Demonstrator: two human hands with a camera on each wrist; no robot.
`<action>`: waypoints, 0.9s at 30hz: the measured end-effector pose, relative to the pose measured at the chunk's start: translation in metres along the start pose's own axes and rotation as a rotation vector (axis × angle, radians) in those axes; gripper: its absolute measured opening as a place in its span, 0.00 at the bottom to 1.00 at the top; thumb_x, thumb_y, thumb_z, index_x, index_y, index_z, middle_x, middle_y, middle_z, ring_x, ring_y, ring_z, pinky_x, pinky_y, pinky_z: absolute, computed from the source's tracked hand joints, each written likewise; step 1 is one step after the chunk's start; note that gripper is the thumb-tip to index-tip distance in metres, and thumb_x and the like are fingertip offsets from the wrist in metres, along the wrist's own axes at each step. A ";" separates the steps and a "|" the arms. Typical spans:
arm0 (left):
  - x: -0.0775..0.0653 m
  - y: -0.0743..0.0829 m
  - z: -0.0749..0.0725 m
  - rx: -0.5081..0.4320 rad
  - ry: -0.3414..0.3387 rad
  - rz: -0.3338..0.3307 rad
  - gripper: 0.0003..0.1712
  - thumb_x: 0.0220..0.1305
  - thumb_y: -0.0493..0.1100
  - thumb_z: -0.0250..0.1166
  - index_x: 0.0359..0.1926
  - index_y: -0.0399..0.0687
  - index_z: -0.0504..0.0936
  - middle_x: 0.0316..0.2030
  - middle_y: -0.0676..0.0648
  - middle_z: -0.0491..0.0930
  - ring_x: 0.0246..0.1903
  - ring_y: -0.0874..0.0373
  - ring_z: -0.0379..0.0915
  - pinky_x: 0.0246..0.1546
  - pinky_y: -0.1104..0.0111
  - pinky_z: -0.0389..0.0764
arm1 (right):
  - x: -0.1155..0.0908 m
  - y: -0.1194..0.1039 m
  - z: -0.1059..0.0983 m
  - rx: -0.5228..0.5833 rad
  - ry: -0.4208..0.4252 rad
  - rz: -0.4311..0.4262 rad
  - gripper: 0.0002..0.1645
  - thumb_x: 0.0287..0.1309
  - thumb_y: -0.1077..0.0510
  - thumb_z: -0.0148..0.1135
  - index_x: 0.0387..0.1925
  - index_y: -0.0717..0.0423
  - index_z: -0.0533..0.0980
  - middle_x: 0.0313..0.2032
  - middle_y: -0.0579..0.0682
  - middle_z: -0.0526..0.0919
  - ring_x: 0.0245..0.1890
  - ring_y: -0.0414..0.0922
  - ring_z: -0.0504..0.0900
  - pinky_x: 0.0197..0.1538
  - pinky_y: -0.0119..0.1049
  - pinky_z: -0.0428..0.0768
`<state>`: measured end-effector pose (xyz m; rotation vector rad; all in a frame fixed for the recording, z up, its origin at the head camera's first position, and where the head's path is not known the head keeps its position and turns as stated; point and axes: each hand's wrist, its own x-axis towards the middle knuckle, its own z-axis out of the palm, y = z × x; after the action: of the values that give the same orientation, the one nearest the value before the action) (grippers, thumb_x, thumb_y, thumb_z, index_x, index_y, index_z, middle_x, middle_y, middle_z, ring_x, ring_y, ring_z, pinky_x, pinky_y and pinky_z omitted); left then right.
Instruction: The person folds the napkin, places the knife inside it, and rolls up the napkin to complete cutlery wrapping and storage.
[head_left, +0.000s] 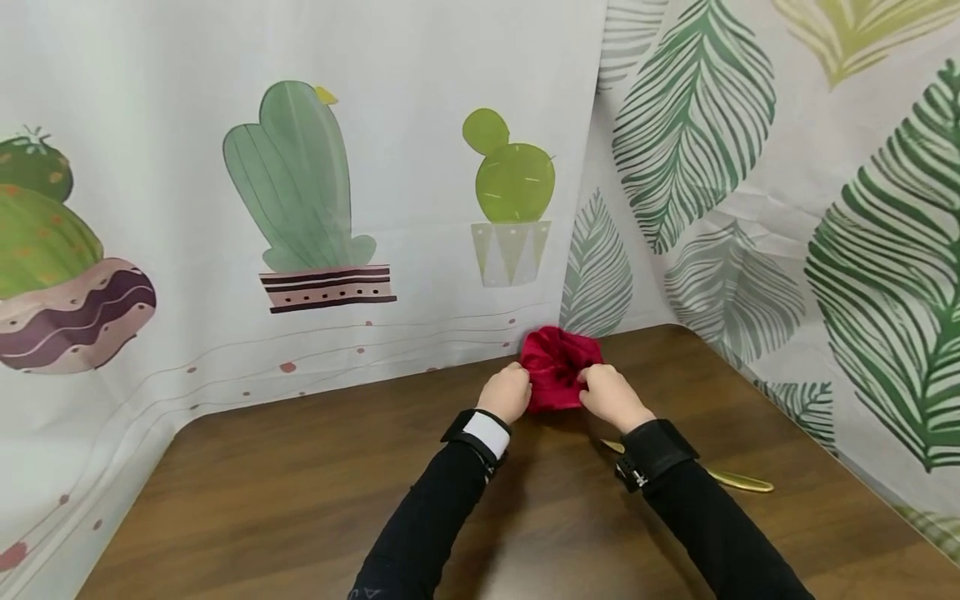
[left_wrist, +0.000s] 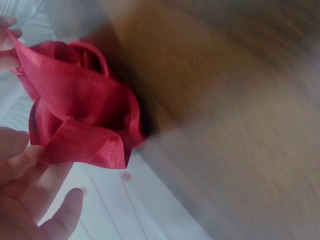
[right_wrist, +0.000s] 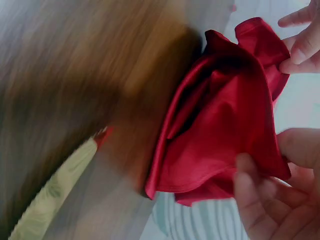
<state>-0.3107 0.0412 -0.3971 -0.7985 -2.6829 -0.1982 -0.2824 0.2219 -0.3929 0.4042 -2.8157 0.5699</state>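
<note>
A red satin cloth napkin is held up in loose folds near the table's far edge, its middle gathered into a dark hollow. My left hand pinches its left side. At the opposite side my right hand grips the edge between thumb and fingers. In the left wrist view a hemmed corner of the napkin hangs past the left fingertips. The right wrist view shows the right thumb and fingers on either side of the napkin's edge.
A gold table knife lies on the brown wooden table, partly hidden beneath my right forearm. Behind the table hangs a white cloth with printed cacti; leaf-patterned fabric covers the right side.
</note>
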 end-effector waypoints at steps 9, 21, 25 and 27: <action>-0.023 -0.040 -0.034 -0.107 0.058 -0.153 0.05 0.51 0.32 0.59 0.30 0.38 0.81 0.29 0.44 0.77 0.30 0.49 0.76 0.29 0.63 0.76 | -0.001 -0.026 -0.002 0.106 0.136 -0.004 0.13 0.47 0.69 0.54 0.36 0.70 0.77 0.37 0.63 0.78 0.40 0.56 0.76 0.41 0.46 0.74; -0.071 -0.098 -0.069 -0.170 0.113 -0.297 0.11 0.50 0.30 0.57 0.37 0.33 0.79 0.36 0.39 0.78 0.39 0.46 0.74 0.37 0.60 0.74 | -0.003 -0.046 -0.008 0.146 0.207 -0.092 0.11 0.47 0.71 0.55 0.35 0.71 0.77 0.38 0.64 0.78 0.43 0.57 0.75 0.45 0.47 0.72; -0.090 -0.116 -0.077 -0.181 0.100 -0.340 0.12 0.50 0.30 0.56 0.38 0.32 0.78 0.37 0.38 0.78 0.39 0.45 0.73 0.37 0.59 0.74 | -0.003 -0.048 -0.008 0.161 0.222 -0.101 0.11 0.47 0.72 0.55 0.35 0.71 0.77 0.37 0.64 0.78 0.42 0.57 0.75 0.43 0.46 0.73; -0.101 -0.125 -0.081 -0.194 0.105 -0.363 0.13 0.50 0.30 0.55 0.39 0.32 0.78 0.38 0.38 0.77 0.39 0.44 0.73 0.36 0.58 0.74 | -0.003 -0.049 -0.007 0.170 0.232 -0.106 0.11 0.46 0.73 0.55 0.35 0.71 0.77 0.37 0.64 0.78 0.41 0.56 0.76 0.43 0.46 0.73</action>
<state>-0.2785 -0.1323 -0.3616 -0.3311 -2.7138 -0.5772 -0.2634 0.1819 -0.3706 0.4829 -2.5180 0.7812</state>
